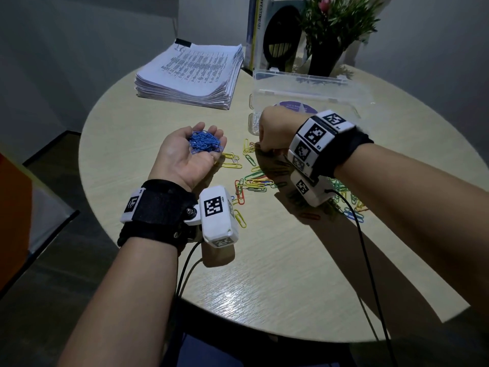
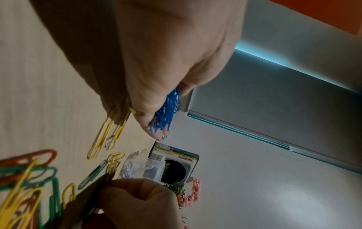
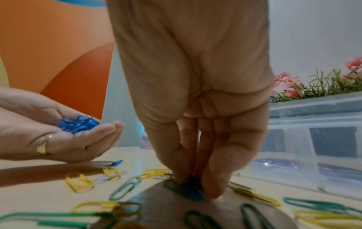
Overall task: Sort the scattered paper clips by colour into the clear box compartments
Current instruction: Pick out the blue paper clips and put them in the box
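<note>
My left hand (image 1: 209, 148) lies palm up and cupped above the round table, carrying a heap of small blue clips (image 1: 202, 141). The same blue clips (image 3: 78, 124) show in the right wrist view, and as a bunch (image 2: 166, 111) in the left wrist view. My right hand (image 1: 260, 148) points down at the table, and its fingertips (image 3: 213, 186) pinch a blue clip (image 3: 192, 192) lying there. Yellow, green, red and blue scattered clips (image 1: 254, 181) lie between and under my hands. The clear box (image 1: 299, 78) stands open just beyond my right hand, with white clips (image 1: 254, 123) in its near-left compartment.
A thick stack of printed paper (image 1: 190, 72) lies at the back left. Books (image 1: 254, 30) and a black vase of flowers (image 1: 325, 56) stand behind the box. Black cables (image 1: 365, 247) trail from both wrists over the table's near edge.
</note>
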Tool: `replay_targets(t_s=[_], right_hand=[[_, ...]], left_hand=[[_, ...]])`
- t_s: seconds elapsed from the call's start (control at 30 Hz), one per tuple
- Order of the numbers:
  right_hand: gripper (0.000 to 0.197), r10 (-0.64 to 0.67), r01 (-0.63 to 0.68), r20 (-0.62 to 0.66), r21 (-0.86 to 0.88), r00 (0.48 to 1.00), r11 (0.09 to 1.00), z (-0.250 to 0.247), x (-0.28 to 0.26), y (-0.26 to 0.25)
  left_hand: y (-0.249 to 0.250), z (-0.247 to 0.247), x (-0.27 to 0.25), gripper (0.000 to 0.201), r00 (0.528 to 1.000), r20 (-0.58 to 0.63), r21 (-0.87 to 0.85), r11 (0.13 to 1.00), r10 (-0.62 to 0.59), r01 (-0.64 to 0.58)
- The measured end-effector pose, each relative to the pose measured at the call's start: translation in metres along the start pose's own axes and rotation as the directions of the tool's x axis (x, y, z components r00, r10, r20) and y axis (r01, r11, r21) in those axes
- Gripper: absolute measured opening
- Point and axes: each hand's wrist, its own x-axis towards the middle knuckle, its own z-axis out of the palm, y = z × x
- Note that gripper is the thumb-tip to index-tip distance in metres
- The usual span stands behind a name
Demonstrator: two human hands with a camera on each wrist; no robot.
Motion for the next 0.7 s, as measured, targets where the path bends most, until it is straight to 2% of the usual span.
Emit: replay_targets(t_s=[0.2, 0.43, 0.7], right_hand=[[0.03, -0.027, 0.027, -0.001, 0.003, 1.0, 1.0, -0.001, -0.003, -0.003], [0.029, -0.062, 0.077, -0.066, 0.269, 0.996, 0.96, -0.018, -0.013, -0.02], [0.029, -0.117, 0.146, -0.145, 0.212, 0.982, 0.966, -0.011, 0.019, -0.06]], left_hand=[[0.013, -0.003, -0.001, 0.031, 0.997, -0.019, -0.004, 0.998, 0.068, -0.068], [0.031, -0.012, -0.005, 0.03, 0.991, -0.053, -0.021, 0.992, 0.12, -0.121], [0.031, -0.01, -0.005, 0.03, 0.992, -0.057, -0.067, 0.991, 0.115, -0.119]])
